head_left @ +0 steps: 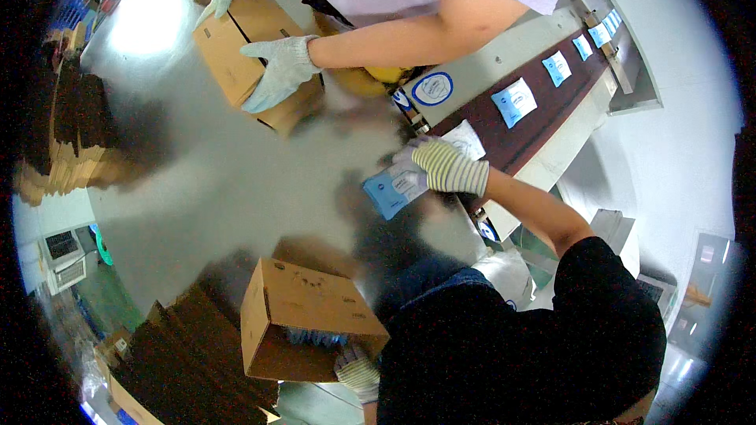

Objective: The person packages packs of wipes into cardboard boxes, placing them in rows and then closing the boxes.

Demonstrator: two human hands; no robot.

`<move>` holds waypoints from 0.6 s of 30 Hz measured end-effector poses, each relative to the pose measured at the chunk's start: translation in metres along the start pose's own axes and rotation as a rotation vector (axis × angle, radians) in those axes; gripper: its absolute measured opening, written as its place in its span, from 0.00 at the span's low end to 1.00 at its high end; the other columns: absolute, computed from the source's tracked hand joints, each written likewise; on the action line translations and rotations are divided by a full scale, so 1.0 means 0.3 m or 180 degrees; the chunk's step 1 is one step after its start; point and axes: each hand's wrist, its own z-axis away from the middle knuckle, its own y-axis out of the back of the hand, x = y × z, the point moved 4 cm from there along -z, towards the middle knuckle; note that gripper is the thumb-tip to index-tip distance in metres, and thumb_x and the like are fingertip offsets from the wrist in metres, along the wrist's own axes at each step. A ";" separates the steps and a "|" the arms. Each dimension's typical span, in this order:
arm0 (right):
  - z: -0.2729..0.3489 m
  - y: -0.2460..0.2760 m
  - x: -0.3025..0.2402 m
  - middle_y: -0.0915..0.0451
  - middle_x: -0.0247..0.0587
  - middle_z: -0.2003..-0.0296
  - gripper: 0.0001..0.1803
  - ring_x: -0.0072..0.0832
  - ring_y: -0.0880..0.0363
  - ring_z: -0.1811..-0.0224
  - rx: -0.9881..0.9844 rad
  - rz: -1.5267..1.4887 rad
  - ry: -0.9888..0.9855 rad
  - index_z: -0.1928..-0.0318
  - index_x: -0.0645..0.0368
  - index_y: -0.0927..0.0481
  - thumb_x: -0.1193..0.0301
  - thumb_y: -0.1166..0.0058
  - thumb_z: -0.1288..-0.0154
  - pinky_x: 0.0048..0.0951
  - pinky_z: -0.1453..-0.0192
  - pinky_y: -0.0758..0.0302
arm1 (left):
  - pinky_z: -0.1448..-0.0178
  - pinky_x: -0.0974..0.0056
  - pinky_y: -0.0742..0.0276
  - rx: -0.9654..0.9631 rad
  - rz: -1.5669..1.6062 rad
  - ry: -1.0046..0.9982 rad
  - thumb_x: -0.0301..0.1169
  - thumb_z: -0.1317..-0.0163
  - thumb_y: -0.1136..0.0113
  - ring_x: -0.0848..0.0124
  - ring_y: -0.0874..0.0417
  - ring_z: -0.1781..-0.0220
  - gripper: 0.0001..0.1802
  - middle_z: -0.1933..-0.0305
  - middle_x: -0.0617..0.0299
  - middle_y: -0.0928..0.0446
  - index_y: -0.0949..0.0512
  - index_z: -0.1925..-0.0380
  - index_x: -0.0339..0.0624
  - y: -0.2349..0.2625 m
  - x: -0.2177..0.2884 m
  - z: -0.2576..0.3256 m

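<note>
My right hand (449,165), in a striped knit glove, is closed over a blue and white soft packet (386,193) on the grey table, just off the conveyor's end. Another packet (466,140), mostly white, lies right behind this hand on the belt. My left hand (358,374), gloved the same way, grips the lower edge of an open cardboard box (315,295), its fingers partly hidden at the opening. The box is tipped on its side with its mouth toward me. Inside it shows a row of blue packet edges (315,338).
A dark conveyor belt (543,106) at the right carries several spaced packets. Across the table, a co-worker's gloved hands (283,71) hold a closed cardboard box (224,51). Flattened cartons (189,362) are stacked at lower left, with more cartons (71,126) at far left.
</note>
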 end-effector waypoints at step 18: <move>0.300 0.016 -0.427 0.23 0.49 0.56 0.32 0.45 0.25 0.54 -0.0128 0.0132 0.0344 0.53 0.58 0.25 0.58 0.35 0.61 0.47 0.54 0.26 | 0.71 0.55 0.30 -0.0169 0.0137 -0.0168 0.41 0.42 0.50 0.64 0.25 0.79 0.14 0.81 0.58 0.27 0.24 0.75 0.44 0.744 0.083 -0.104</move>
